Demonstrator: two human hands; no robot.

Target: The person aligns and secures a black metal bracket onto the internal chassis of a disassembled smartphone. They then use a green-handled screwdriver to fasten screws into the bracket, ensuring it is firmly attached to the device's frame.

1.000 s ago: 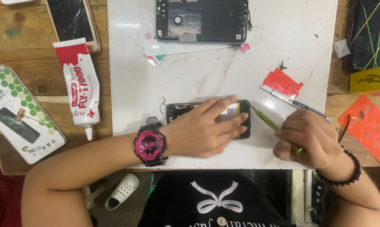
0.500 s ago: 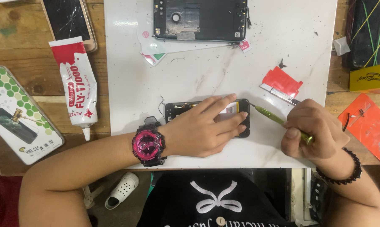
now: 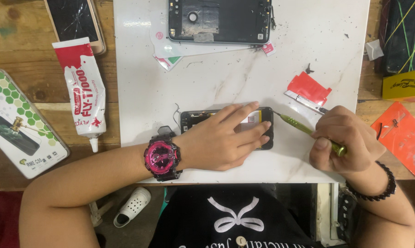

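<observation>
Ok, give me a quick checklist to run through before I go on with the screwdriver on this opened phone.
1. Left hand pinning the opened phone flat on the white board: ok.
2. Right hand gripping the green screwdriver: ok.
3. Screwdriver tip at the phone's upper right corner: ok; whether it is seated in a screw: cannot tell.
4. Fingers out of the tip's line: not ok, they lie close beside it.
5. Red tab with metal strip apart from the work: ok.
6. Loose screws accounted for: cannot tell, too small.

Glue tube (image 3: 84, 87) lies left of slab (image 3: 216, 78) (phone (image 3: 225, 126) on it).
</observation>
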